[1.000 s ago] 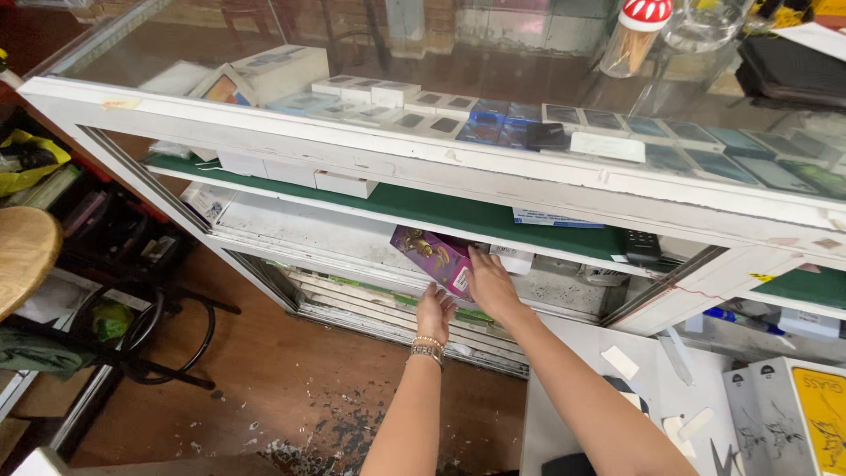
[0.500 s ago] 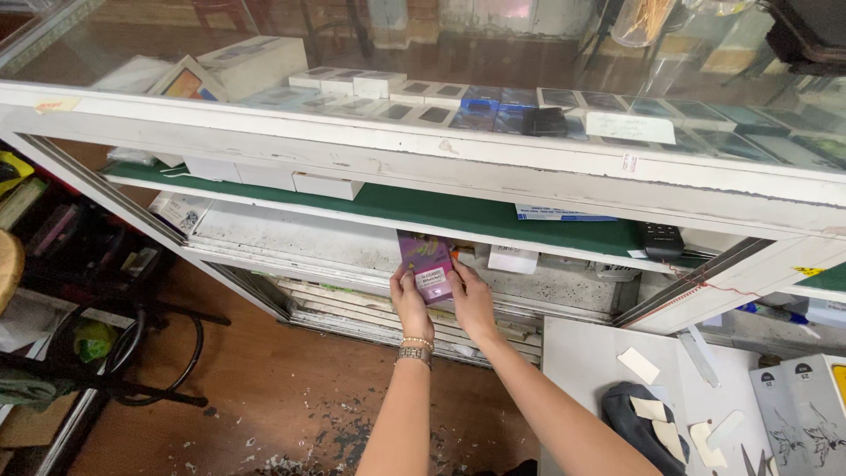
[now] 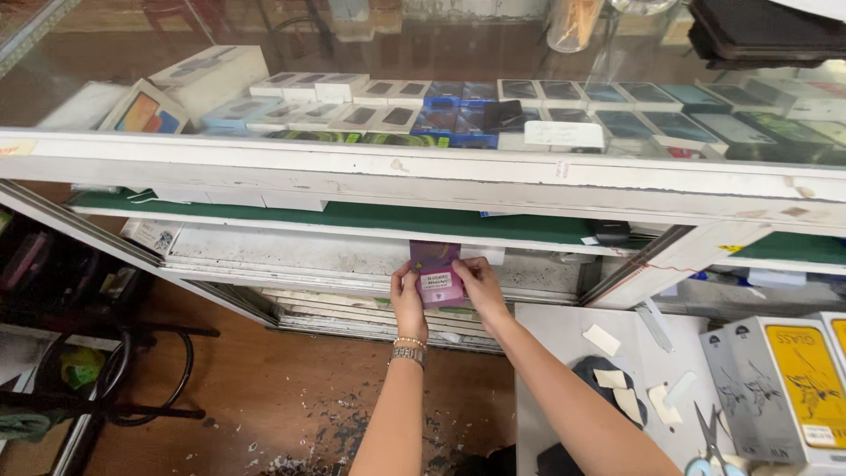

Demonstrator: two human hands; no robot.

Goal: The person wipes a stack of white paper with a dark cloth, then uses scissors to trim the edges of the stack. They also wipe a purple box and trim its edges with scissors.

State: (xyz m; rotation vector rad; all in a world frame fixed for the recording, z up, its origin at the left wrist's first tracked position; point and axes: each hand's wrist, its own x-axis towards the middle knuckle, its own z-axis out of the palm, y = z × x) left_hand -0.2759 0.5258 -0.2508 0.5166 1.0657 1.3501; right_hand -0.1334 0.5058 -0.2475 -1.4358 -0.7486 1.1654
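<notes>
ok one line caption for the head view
Both hands hold a small purple box below a glass display case.

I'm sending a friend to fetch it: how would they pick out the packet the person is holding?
Start at the long glass display counter with the white painted frame and look beneath its green-lined shelf. There, the left hand and right hand grip a small flat purple packet between them. It alone is purple with a pink label, unlike the white and dark boxes above.
</notes>
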